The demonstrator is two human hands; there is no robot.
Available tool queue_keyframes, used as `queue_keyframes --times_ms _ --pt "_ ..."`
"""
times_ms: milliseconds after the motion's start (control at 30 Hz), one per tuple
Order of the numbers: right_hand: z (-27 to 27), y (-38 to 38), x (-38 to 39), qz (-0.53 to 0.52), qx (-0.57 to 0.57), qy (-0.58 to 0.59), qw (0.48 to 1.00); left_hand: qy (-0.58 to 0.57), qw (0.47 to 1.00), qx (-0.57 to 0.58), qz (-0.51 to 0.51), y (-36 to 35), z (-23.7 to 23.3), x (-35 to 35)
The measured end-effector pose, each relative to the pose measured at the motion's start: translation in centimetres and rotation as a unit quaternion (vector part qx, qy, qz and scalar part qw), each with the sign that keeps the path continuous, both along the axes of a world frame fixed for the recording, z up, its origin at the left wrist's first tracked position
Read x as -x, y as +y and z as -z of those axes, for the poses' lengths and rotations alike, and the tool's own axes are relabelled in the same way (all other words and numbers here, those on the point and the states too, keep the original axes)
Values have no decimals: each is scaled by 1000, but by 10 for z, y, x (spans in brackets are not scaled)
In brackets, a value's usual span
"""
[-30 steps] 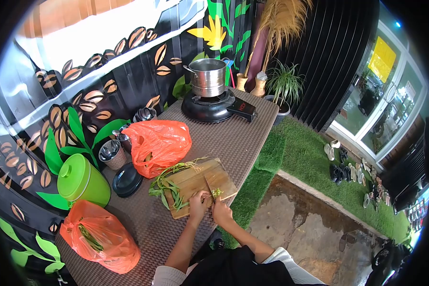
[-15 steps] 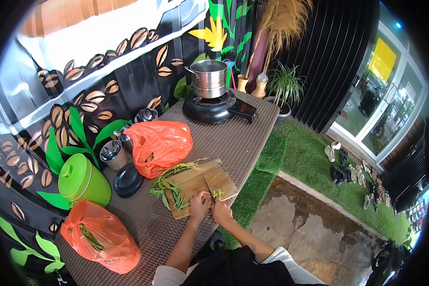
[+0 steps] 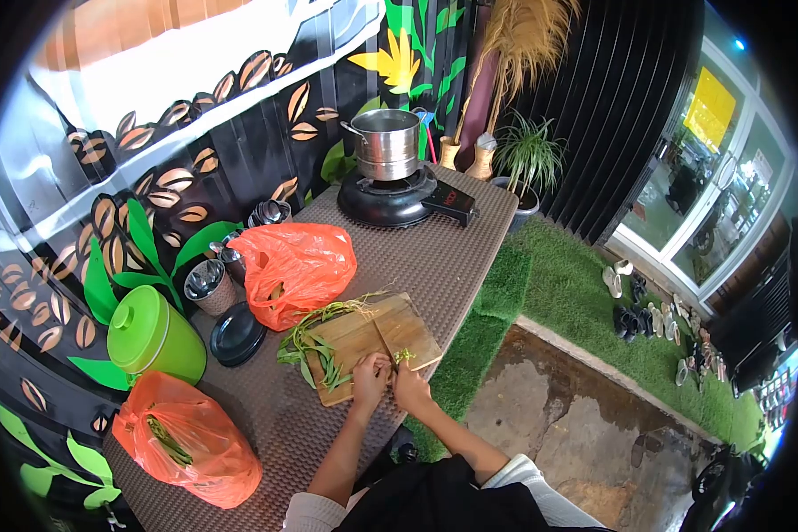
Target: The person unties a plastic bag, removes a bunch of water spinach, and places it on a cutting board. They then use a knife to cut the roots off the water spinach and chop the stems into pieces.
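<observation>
A person's left hand (image 3: 370, 376) curls down on the cut end of leafy green stems (image 3: 315, 346), pinning the bundle to a cutting board (image 3: 414, 325). Just to its right stands the thin flat blade of a knife (image 3: 387, 341), whose handle the right hand (image 3: 410, 387) grips closed. Blade and left fingertips sit so close that a slip on the slick, springy stems could nick a finger. The chopped pieces (image 3: 405, 356) just beyond the right hand lie near the board's edge and could scatter off the desk (image 3: 452, 257).

Far left of the left hand stands a smooth, round green tub (image 3: 151, 335) with a lid. Nearer is a crinkled orange plastic bag (image 3: 297, 266), and the limp stems trail toward it. The board is pale grained wood and the desk is covered in brown woven matting.
</observation>
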State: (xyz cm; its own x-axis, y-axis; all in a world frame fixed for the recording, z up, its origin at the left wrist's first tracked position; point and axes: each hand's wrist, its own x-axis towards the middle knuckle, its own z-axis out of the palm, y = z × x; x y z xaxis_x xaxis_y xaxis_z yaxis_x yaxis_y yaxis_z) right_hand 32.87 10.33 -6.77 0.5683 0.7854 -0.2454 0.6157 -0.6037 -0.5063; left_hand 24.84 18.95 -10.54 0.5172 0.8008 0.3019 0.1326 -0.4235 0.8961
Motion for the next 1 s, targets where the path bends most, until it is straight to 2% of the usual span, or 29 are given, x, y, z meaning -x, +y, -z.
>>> queue_keyframes --times_ms 67,200,267,400,500,567,800,867,1000 --pt "-3 4 -8 -22 -13 36 999 3 1000 -2 -12 -1 -3 0" --pt "-6 -7 4 -3 -46 15 999 -1 999 -43 -31 -2 -1 1" --pt "-13 -9 13 2 18 10 1000 2 1000 2 -31 -2 -6 3" --pt "-4 -1 9 -11 27 -1 1000 4 1000 7 -22 -2 -11 3" --pt "-2 -2 6 -25 7 -28 999 18 999 -14 -36 -5 -11 4" --pt "-5 -5 7 -28 -9 -54 998 61 990 -105 -73 -6 -5 5" --pt "-2 -4 2 -20 13 -14 1000 81 987 -100 -90 -8 -3 11" --pt "2 -3 -5 -27 -5 9 1000 65 980 -165 -94 -11 0 12" --pt "-8 -9 4 -12 -17 22 1000 64 983 -149 -83 -9 3 13"
